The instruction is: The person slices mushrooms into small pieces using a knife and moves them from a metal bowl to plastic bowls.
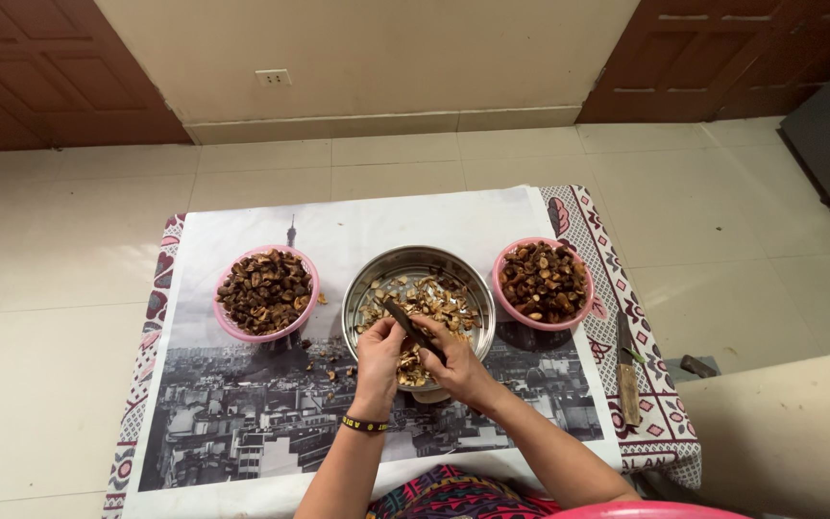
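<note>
Knife [413,330] — dark blade, gripped in the right hand [458,365], angled up-left over the near rim of the steel bowl [369,272]. Left hand [379,351] closed around a small brown piece, fingertips pinching it against the blade; the piece itself is mostly hidden by the fingers. Both hands meet just above the bowl's near edge. Bowl sits centre on the tabletop [242,423] and contains pale tan cut fragments. Left pink bowl [224,320] is heaped with dark brown pieces; right pink bowl [504,259] holds similar dark pieces — each just beside the steel bowl, not touching it. A few loose scraps [330,367] lie on the printed cloth between left bowl and wrist. Second knife [627,370], wooden handle, rests at the tabletop's right edge, well apart from the hands.
</note>
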